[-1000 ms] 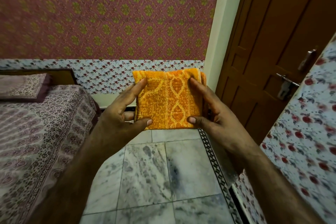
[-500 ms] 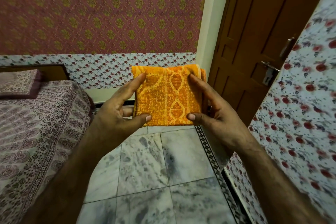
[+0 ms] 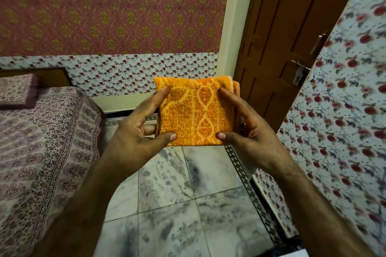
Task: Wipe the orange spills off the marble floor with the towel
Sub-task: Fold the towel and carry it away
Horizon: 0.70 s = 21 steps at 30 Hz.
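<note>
Two bare arms reached out over the marble floor (image 3: 211,198). The left hand (image 3: 135,131) and the right hand (image 3: 250,131) each pinched one side of one folded orange towel (image 3: 196,113), held up in the air. Farther back stood one bed (image 3: 41,142) and one brown door (image 3: 282,37).

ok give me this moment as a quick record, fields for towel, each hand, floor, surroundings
towel: orange patterned towel, folded into a square, held up in the air in front of the person
left hand: left hand grips the towel's left edge, thumb on the lower corner
right hand: right hand grips the right edge, thumb on the lower corner
floor: grey-veined marble floor; no orange spill shows in the visible part
surroundings: bed on the left, brown door behind the towel to the right
wiping: not yet begun
</note>
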Available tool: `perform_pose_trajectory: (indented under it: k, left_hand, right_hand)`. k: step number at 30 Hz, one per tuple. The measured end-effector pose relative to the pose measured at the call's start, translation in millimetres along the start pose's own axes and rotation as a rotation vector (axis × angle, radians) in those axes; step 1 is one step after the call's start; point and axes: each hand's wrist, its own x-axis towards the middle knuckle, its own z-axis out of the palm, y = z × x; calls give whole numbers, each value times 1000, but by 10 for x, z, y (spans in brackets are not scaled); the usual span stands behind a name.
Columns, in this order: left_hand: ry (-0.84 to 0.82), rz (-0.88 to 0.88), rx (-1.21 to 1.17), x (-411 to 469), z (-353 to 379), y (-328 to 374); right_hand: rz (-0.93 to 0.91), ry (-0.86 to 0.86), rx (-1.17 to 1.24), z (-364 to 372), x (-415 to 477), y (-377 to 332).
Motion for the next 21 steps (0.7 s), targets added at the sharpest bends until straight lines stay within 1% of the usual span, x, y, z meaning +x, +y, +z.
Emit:
perform_pose_trajectory:
  k: [12,21]
  left_hand:
    - [-57,20,-4,-307,-72,87]
    - [-82,1,-59,-250,53,21]
  right_hand:
    - [22,57,-20,150,-417,-290]
    - [40,80,-51,31,-527,-257]
